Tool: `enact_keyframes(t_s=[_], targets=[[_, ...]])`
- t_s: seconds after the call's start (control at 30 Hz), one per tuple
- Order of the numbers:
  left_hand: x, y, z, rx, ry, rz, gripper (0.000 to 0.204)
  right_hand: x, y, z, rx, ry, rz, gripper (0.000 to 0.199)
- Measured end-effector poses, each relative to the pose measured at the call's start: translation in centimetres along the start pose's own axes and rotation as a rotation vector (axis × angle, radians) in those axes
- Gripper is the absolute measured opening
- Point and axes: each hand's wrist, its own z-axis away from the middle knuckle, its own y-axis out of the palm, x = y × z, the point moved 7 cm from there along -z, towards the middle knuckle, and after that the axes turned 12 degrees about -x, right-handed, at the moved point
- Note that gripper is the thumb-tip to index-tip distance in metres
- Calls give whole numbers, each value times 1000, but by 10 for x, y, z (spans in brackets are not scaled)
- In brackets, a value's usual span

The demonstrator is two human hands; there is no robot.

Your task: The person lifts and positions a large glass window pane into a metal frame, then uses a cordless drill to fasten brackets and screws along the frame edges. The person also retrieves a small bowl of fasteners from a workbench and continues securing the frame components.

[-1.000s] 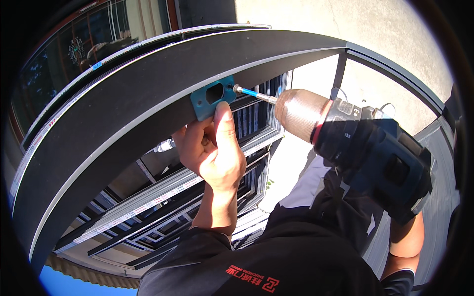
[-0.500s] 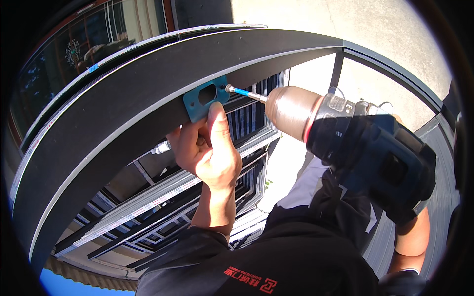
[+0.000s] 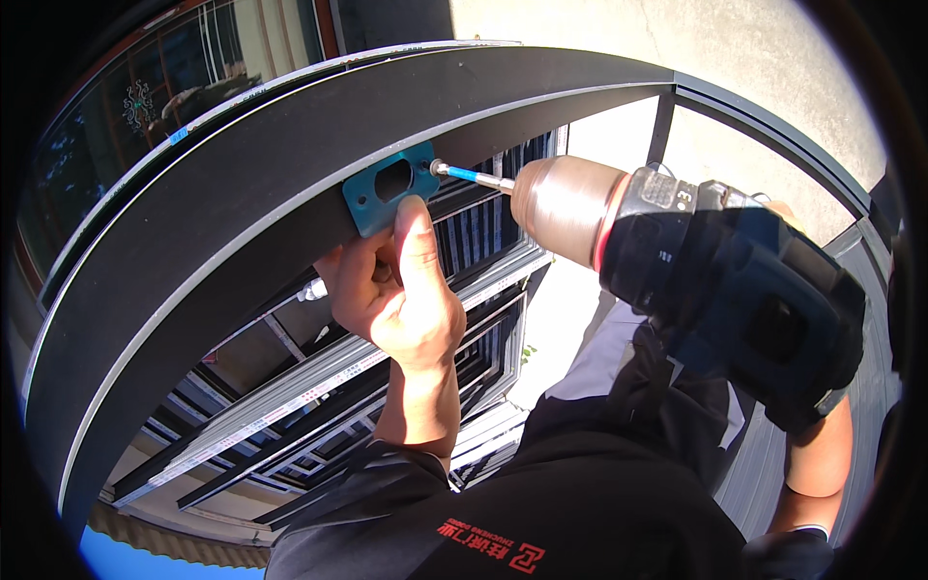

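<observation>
A blue-green plate [image 3: 360,208] with a large oval opening and small round holes lies against the inner face of a dark frame bar [image 3: 290,135]. My left hand [image 3: 411,300] pinches it from below, thumb on its lower edge. My right hand grips a cordless drill [image 3: 715,261], whose body hides most of its fingers; the forearm shows below. From the chuck [image 3: 561,213] a bit with a blue sleeve [image 3: 464,175] points left. Its tip meets a screw [image 3: 438,167] at the hole on the plate's right end.
Several dark frames [image 3: 483,232] with pale strips lie beneath the bar. Another slim dark bar [image 3: 764,135] runs off to the right. A glazed window [image 3: 184,87] stands at the upper left, beside sunlit concrete [image 3: 599,29]. Grey ribbed panels [image 3: 841,309] are at the right.
The plate, my left hand and the bit's tip have shifted slightly up and left in the picture, as has the frame. The bit stays at the same hole.
</observation>
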Motion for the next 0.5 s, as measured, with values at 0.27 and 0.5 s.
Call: enact_keyframes(t_s=[0.27,0.5], targets=[[-1,1,-4,7,11,-11,15,-3,-2,-4,-14,3,-6,41],[-2,1,-5,-1,-2,-40,16,-6,-2,-7,-25,3,-13,40]])
